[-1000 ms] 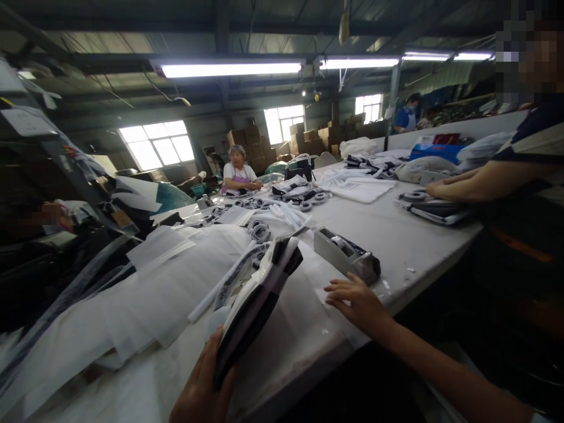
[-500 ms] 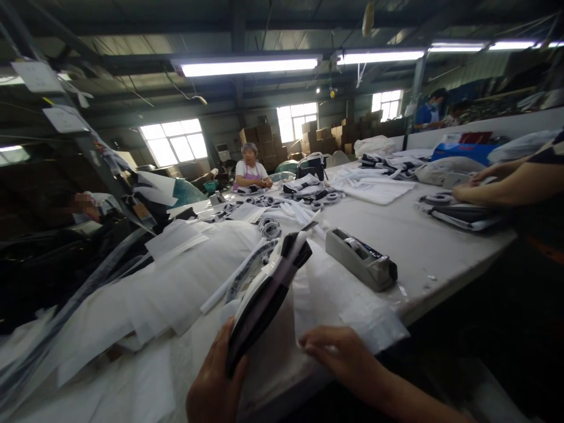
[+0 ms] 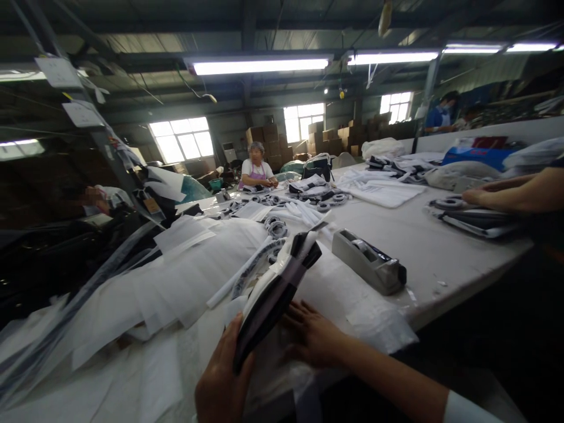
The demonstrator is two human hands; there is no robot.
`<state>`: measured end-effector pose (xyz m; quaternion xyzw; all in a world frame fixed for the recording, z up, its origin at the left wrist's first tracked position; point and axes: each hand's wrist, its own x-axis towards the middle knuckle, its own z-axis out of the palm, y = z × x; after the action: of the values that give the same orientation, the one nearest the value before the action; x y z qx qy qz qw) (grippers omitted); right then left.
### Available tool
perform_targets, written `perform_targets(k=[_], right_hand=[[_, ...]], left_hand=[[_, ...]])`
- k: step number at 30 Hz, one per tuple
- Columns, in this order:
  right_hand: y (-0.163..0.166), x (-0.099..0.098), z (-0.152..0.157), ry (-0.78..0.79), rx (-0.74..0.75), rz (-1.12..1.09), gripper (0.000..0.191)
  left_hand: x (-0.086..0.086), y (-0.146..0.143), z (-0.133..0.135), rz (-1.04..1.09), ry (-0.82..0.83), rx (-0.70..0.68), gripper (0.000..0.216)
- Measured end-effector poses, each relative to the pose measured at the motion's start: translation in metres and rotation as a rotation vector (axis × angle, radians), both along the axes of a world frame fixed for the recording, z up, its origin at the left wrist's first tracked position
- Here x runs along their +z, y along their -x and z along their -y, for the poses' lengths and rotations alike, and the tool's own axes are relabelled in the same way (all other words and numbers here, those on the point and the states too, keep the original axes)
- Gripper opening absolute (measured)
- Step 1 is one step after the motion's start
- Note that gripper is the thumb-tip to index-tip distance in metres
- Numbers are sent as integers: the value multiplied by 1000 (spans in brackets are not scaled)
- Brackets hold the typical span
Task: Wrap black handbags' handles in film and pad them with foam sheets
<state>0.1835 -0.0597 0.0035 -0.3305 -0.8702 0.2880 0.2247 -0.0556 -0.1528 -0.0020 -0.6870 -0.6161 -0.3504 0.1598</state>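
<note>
My left hand (image 3: 224,370) grips the lower end of a folded black-and-white bundle (image 3: 277,288), which looks like fabric or straps. The bundle is tilted up to the right, with a pale band around its upper part. My right hand (image 3: 315,335) is spread with fingers stretched out, low over the clear plastic bags (image 3: 365,311) at the table's front edge. Its fingertips are partly hidden behind the bundle. A grey tape dispenser (image 3: 369,261) stands just beyond the bags, to the right of the bundle.
Thin white sheets (image 3: 176,276) spread over the table's left side. Further back lie wrapped coils (image 3: 275,228) and more black-and-white pieces (image 3: 308,185). At right, a co-worker's hands (image 3: 480,194) rest over another bundle. A person in a purple apron (image 3: 258,173) sits across the table.
My right hand has moved left and forward behind the bundle, and its fingers have gone from curled to spread. My left hand still holds the bundle. The view has shifted slightly.
</note>
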Motion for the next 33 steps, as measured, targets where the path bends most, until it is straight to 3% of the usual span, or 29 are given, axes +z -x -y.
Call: perform_targets(k=[3,8,13,18,20,23,25,27,29,31,33], right_hand=[[0,10,-1,-91,173,20,68],[-4,6,4,-53,107,-46,55],[-4,-7,5,41,35,-85,41],[-21,14,34,9,33,-196,15],[-32,33,46,-88,119,-181,20],[-46,60,44,-479,226,-245,31],[-49,72,28,-653,145,-283,28],[-46,80,5,-586,-71,-221,21],[-38,86,-22,-344,-234,-12,21],[-26,90,-49,-120,-269,270,21],[-13,90,-74,-7,-262,479,19]], left_hand=[[-7,1,2,-29,5,-26,63],[-20,0,4,-112,-10,-55,66],[-19,-7,6,-163,-75,-113,64],[-16,-8,6,-237,-153,-177,56],[-15,-7,6,-299,-196,-209,48],[-14,-8,5,-344,-314,-246,38],[-13,-10,5,-352,-379,-264,32],[-14,-11,4,-364,-390,-263,30],[-17,-11,3,-405,-380,-269,30],[-22,-11,1,-443,-387,-291,28],[-26,-10,-1,-462,-401,-321,26]])
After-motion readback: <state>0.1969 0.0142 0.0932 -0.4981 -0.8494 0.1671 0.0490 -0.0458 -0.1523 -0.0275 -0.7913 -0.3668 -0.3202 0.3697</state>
